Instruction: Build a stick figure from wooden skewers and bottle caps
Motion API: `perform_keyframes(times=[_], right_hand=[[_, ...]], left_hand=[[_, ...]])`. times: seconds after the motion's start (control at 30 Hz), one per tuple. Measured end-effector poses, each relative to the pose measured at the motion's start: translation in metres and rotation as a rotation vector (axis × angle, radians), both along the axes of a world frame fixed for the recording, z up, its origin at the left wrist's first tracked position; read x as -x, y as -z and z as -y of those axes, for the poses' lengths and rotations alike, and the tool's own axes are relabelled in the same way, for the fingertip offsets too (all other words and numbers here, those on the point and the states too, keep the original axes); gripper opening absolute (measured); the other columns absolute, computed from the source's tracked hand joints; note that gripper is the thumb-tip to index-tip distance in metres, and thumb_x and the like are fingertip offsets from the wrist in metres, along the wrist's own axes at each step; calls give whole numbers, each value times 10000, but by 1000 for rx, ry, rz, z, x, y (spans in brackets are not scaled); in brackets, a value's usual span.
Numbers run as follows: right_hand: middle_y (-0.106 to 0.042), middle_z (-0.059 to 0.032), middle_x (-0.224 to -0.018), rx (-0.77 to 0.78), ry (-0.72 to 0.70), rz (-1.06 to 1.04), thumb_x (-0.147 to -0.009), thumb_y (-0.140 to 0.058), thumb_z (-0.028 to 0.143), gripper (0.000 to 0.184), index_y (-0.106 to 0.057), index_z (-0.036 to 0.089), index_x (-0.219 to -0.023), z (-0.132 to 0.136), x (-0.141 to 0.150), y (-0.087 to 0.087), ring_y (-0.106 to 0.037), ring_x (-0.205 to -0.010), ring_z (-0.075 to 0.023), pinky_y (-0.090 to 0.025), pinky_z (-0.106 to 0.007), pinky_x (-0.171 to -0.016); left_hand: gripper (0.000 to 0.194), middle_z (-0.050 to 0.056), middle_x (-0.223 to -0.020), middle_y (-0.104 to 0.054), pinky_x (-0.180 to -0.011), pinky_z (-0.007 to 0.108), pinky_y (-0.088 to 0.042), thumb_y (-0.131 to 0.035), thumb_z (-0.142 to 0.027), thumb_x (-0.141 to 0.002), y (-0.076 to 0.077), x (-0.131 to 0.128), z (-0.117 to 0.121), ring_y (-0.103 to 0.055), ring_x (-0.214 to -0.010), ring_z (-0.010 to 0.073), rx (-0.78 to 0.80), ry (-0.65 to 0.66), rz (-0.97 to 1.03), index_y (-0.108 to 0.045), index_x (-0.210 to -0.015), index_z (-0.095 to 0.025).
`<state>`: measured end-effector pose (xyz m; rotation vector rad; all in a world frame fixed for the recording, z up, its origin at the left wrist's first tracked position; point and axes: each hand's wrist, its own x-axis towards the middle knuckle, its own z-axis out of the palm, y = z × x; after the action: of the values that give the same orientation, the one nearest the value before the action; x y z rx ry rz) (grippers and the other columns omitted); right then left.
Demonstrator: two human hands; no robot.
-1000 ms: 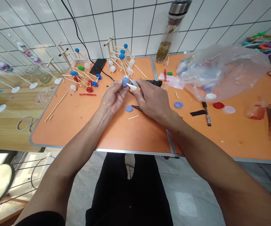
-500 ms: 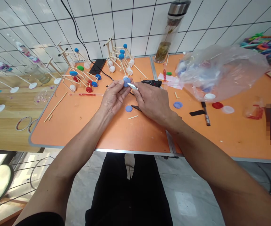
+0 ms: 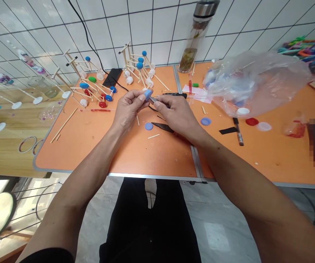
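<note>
Between its thumb and fingers, my left hand (image 3: 128,109) pinches a blue bottle cap (image 3: 148,94), tilted on edge. My right hand (image 3: 178,113) is closed around a knife, and the knife's pointed blade (image 3: 153,99) meets the right side of the cap. Whether the tip has gone into the cap I cannot tell. Below my right hand, a dark pointed blade (image 3: 163,126) lies on the orange table (image 3: 135,157). Close to its tip are a flat blue cap (image 3: 148,126) and a short wooden stick (image 3: 153,136). Another blue cap (image 3: 206,121) lies right of my hand.
Stick-and-cap models (image 3: 94,87) stand at the back left, beside a black phone (image 3: 112,77). A glass tea bottle (image 3: 189,54) stands against the tiled wall. A plastic bag (image 3: 256,84) fills the back right, with a marker (image 3: 239,135) and red cap (image 3: 252,121) in front.
My left hand has turned the blue cap from facing me to edge-on. The knife blade has rotated and shows narrower. My right hand has shifted slightly, uncovering more of the dark blade on the table.
</note>
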<state>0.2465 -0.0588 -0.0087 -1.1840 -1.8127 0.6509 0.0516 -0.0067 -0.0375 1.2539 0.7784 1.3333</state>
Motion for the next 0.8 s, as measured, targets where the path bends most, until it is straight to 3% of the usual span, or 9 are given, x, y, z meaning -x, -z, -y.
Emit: perform_keyframes(times=[0.1,0.2,0.3,0.53,0.67,0.8], right_hand=[[-512,17,-719,138,-67,-138,-1090,-669,424,310,-760,190,-909,2,-1,-5,-457,-711,-161,-319,-319,-658],[-371,44,-682,270,-121,-258,-1073,-696,389,329,-671,201,-804,6,-2,-9,-328,-642,-128,-228,-304,-587],[-326,64,-668,385,-168,-361,-1056,-736,380,352,-613,210,-773,8,-1,-9,-255,-602,-105,-165,-293,-548],[-328,94,-635,531,-231,-503,-979,-825,410,268,-685,199,-892,2,1,-1,-193,-546,-86,-115,-274,-495],[-393,58,-660,408,-183,-294,-1063,-716,417,294,-657,211,-862,4,2,0,-282,-574,-113,-220,-285,-547],[-693,-85,-895,12,67,328,-1141,-532,328,266,-732,192,-1032,14,10,1,-577,-802,-223,-331,-330,-702]], left_hand=[[391,47,-1128,-896,-920,292,-692,-1023,-502,-844,0,5,-4,-851,-999,176,-58,19,-57,-833,-1066,-243],[407,44,-1117,-895,-841,292,-678,-1022,-500,-842,0,10,-8,-831,-911,164,-94,47,-91,-867,-1141,-271],[397,26,-987,-871,-749,272,-635,-1019,-510,-843,-2,13,-11,-778,-799,140,-120,70,-123,-889,-1129,-266],[453,-32,-733,-681,-520,227,-433,-992,-627,-840,-9,14,-10,-554,-549,73,-135,75,-209,-817,-964,-227],[462,-54,-671,-589,-473,222,-329,-951,-629,-891,-10,10,-5,-467,-509,69,-74,63,-255,-732,-904,-223],[471,-47,-683,-588,-481,209,-308,-922,-584,-942,-9,4,-1,-472,-539,67,-6,18,-276,-653,-837,-212]])
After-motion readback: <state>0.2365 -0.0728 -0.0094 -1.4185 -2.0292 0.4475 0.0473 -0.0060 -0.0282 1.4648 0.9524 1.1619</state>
